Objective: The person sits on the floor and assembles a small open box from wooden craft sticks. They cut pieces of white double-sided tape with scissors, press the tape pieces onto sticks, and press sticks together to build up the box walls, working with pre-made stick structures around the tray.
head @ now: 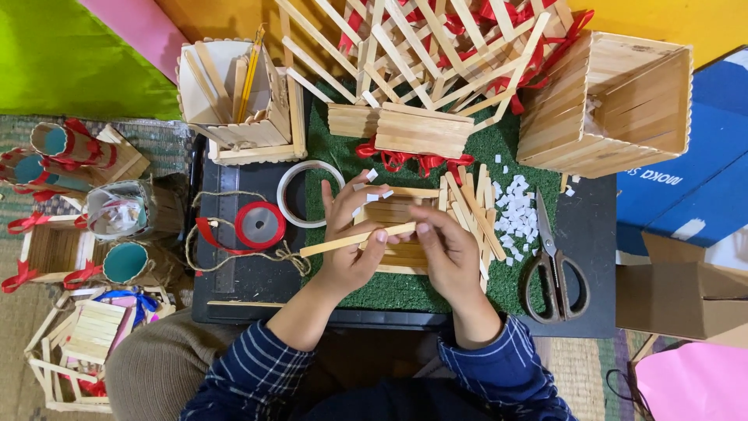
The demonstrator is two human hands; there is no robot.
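Both hands, the left hand [347, 234] and the right hand [448, 249], pinch 1 wooden stick [354, 240] over the stick panel [393, 214] on the green mat [405, 288]. The stick may land crooked if a finger slips.

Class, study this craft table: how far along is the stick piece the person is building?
Done: a flat panel of sticks lies on the green mat. In hand: left hand and right hand hold one craft stick across it. Left: loose sticks and white paper bits lie unused beside it.
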